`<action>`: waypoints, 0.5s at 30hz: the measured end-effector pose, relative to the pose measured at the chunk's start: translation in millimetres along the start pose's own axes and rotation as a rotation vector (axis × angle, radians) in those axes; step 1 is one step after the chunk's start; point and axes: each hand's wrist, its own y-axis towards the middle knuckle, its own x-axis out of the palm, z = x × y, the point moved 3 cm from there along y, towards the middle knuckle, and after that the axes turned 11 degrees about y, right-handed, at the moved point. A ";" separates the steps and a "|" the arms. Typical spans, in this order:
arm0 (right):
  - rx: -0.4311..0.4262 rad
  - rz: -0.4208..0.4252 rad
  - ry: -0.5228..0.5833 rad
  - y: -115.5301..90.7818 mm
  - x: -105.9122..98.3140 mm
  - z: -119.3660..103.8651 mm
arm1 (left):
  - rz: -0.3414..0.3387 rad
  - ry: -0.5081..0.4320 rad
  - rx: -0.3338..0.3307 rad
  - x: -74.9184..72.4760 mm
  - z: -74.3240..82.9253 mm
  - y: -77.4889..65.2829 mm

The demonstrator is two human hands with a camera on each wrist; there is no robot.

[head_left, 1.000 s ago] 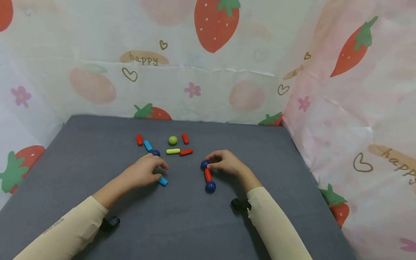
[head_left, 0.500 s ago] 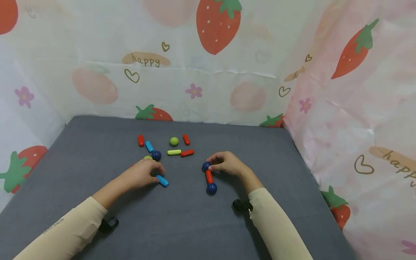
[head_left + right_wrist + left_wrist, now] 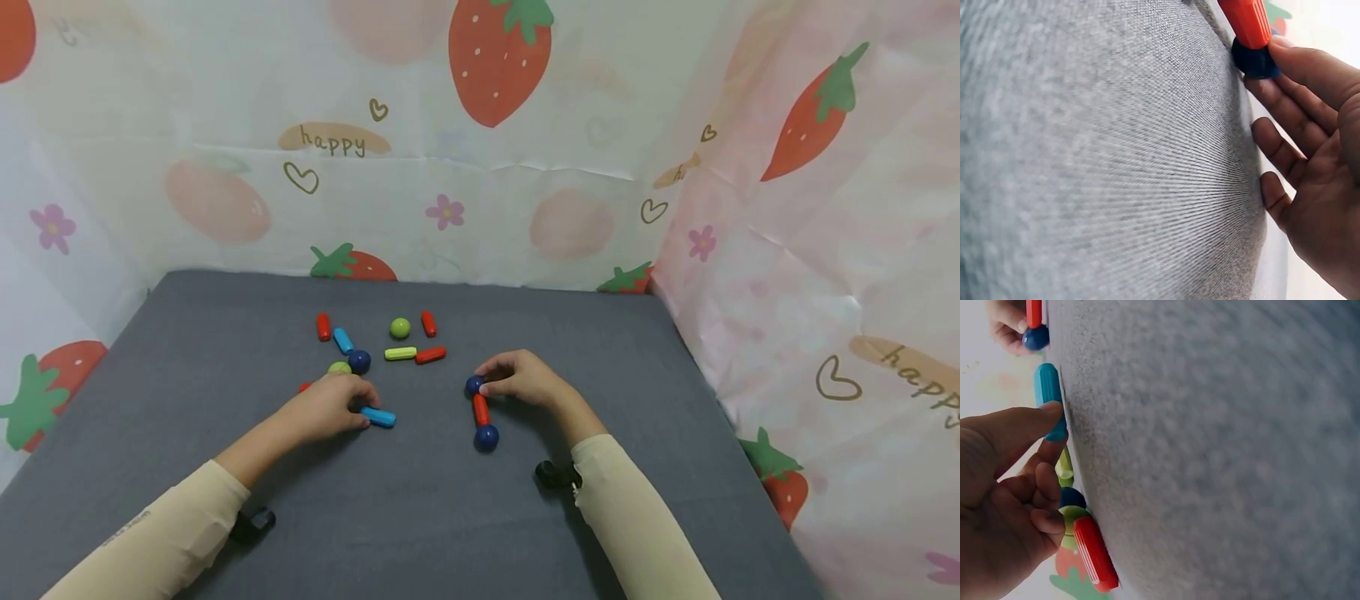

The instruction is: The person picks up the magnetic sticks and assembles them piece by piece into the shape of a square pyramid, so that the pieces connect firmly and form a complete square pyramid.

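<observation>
My left hand (image 3: 326, 406) pinches one end of a light blue ribbed rod (image 3: 380, 417) between thumb and fingers; the rod's other end points right. In the left wrist view the blue rod (image 3: 1047, 381) shows above the thumb. My right hand (image 3: 521, 379) pinches a dark blue ball (image 3: 473, 385). A red rod (image 3: 481, 410) runs from that ball toward the front, with a second dark blue ball (image 3: 486, 437) at its near end. The right wrist view shows the red rod (image 3: 1247, 22) meeting the held blue ball (image 3: 1254, 61).
Beyond my left hand lie a dark blue ball (image 3: 360, 361), a green ball (image 3: 340, 367) and a light blue rod (image 3: 342, 340). Farther back are another green ball (image 3: 400, 328), a yellow-green rod (image 3: 401, 353) and several red rods (image 3: 431, 355). Grey cloth (image 3: 420, 517) covers the table.
My left hand has moved down onto the light blue rod, taken hold of its end and swung it to point more to the right. The right hand stays on its ball.
</observation>
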 end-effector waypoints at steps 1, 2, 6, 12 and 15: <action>0.002 -0.001 0.000 0.0 -0.2 -0.1 | 0.003 -0.004 -0.006 0.4 0.4 0.6; 0.001 -0.002 0.000 0.2 -0.1 -0.1 | 0.006 -0.008 -0.009 0.5 1.1 1.1; -0.002 -0.004 -0.015 1.8 -0.4 0.5 | 0.029 -0.040 -0.032 -0.3 3.6 4.3; -0.003 -0.010 -0.025 3.3 -0.7 2.5 | 0.063 -0.100 -0.048 -4.5 9.5 10.4; 0.001 -0.011 -0.016 3.2 -1.5 2.4 | 0.064 -0.126 -0.073 -5.8 12.4 15.6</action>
